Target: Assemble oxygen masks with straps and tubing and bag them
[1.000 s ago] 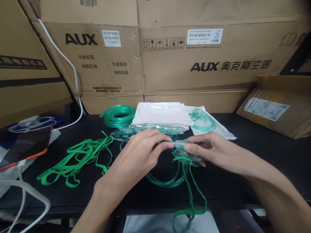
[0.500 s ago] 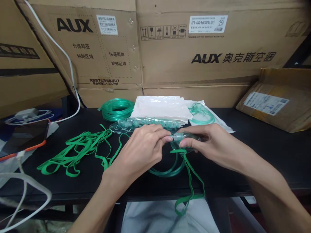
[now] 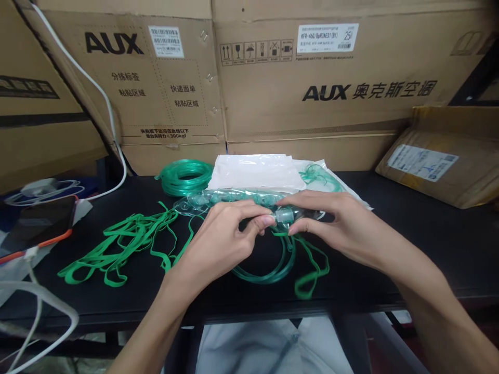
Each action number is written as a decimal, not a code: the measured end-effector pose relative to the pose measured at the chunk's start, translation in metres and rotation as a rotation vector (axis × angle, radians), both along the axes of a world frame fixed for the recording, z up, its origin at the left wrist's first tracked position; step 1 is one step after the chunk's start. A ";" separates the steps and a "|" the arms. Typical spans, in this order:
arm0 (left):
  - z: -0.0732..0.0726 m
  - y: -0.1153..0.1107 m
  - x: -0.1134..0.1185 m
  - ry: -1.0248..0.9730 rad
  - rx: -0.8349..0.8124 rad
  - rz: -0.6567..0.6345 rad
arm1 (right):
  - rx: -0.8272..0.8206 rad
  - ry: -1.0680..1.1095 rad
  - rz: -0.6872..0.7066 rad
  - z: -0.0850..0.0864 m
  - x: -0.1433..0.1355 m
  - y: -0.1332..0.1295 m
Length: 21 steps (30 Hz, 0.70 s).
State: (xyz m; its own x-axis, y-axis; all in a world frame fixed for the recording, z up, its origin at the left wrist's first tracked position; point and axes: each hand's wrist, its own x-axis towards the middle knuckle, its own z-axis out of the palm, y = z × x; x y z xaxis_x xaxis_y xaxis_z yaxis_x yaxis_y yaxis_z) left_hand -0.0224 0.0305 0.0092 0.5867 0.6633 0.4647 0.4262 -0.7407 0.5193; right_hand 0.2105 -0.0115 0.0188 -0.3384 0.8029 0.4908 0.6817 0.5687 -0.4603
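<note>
A clear plastic mask (image 3: pixel 284 216) is between my two hands above the black table. My right hand (image 3: pixel 338 218) grips its body from the right, thumb below and fingers above. My left hand (image 3: pixel 230 228) pinches the small end of the mask's connector between thumb and forefinger. A green elastic strap (image 3: pixel 312 275) hangs from the mask and lies toward the table's front. Coiled green tubing (image 3: pixel 268 278) lies under the hands. Behind them is a row of clear masks (image 3: pixel 234 196), partly hidden by my fingers.
Green straps (image 3: pixel 120 241) lie in a heap at left, near a phone (image 3: pixel 42 223) with white cables. A tubing coil (image 3: pixel 185 176), white packets (image 3: pixel 255 171) and a taped carton (image 3: pixel 440 156) stand at the back, before large cardboard boxes (image 3: pixel 331 67).
The hanging strap has moved up from the table's front edge onto the tabletop. My left thumb and fingers are less bunched at the connector, and the mask has tilted slightly.
</note>
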 end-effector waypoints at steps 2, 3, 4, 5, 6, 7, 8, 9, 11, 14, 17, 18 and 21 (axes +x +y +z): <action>0.001 -0.001 -0.001 0.041 -0.111 -0.016 | 0.018 -0.059 0.040 -0.001 0.004 0.003; 0.002 -0.001 -0.003 0.065 -0.160 -0.023 | 0.029 -0.092 0.057 -0.002 0.006 0.003; 0.002 -0.001 -0.004 0.091 -0.203 -0.029 | 0.041 -0.124 0.065 -0.002 0.008 0.004; 0.002 -0.001 -0.006 0.119 -0.241 -0.037 | 0.057 -0.150 0.064 -0.003 0.009 0.003; 0.002 0.000 -0.008 0.146 -0.272 -0.043 | 0.075 -0.169 0.056 -0.004 0.009 0.003; 0.002 0.000 -0.009 0.166 -0.292 -0.049 | 0.089 -0.184 0.043 -0.005 0.009 0.002; 0.002 0.000 -0.011 0.178 -0.301 -0.053 | 0.101 -0.200 0.036 -0.006 0.008 0.002; 0.002 0.001 -0.011 0.181 -0.295 -0.053 | 0.109 -0.215 0.031 -0.008 0.007 0.001; 0.002 0.001 -0.011 0.160 -0.240 -0.028 | 0.122 -0.242 0.035 -0.012 0.005 0.001; 0.000 0.001 -0.006 0.145 -0.090 0.026 | 0.140 -0.268 0.024 -0.017 0.004 0.003; -0.002 0.001 -0.002 0.170 0.042 0.053 | 0.153 -0.287 0.002 -0.019 0.005 0.004; -0.003 0.001 -0.001 0.167 0.073 0.059 | 0.160 -0.287 -0.001 -0.019 0.006 0.003; -0.006 0.001 0.001 0.144 0.138 0.074 | 0.173 -0.271 -0.003 -0.019 0.007 0.003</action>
